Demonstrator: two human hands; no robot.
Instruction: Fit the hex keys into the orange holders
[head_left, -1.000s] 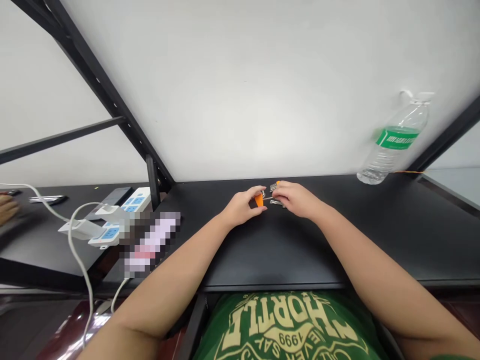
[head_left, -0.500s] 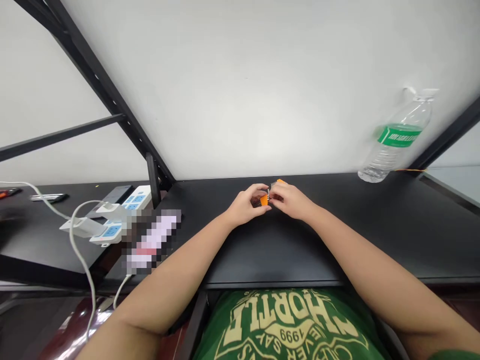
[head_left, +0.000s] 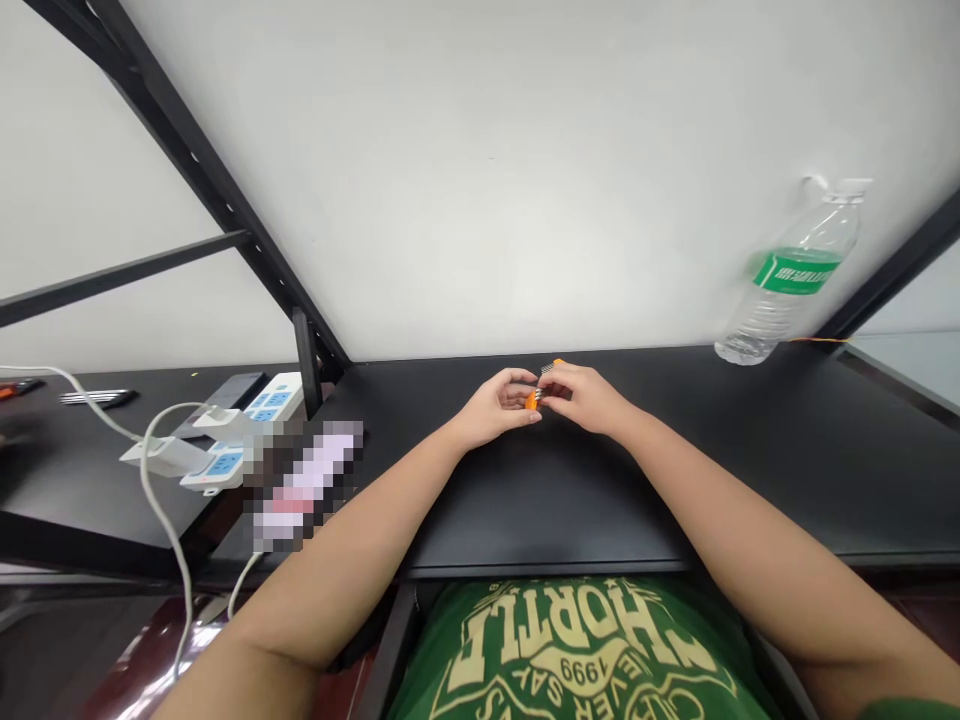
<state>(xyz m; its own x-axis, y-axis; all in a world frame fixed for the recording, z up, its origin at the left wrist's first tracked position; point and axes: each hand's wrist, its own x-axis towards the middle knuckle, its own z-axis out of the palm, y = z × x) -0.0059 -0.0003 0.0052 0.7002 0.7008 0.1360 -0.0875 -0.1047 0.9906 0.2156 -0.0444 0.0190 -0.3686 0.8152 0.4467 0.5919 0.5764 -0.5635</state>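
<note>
Above the black tabletop (head_left: 510,510), both my hands meet near the middle. My left hand (head_left: 491,410) is curved, thumb and fingers closed around a small orange piece (head_left: 532,400) whose kind I cannot make out. My right hand (head_left: 589,398) pinches close beside it, its fingertips at a tiny silvery, ridged part (head_left: 538,393). Behind the right fingers shows a second orange bit (head_left: 558,362) with a striped edge; the right hand hides most of it. Whether the two orange bits are joined, I cannot tell.
A clear plastic bottle (head_left: 796,272) with a green label leans at the back right by the white wall (head_left: 495,200). To the left lie a blurred-out phone (head_left: 307,485) on a cable and a white power strip (head_left: 281,395) with plugged chargers. A black metal frame (head_left: 217,190) rises there.
The orange piece in my left fingers has turned and shows a narrower face, slightly farther right. My fingers have shifted a little; the arms stay nearly still.
</note>
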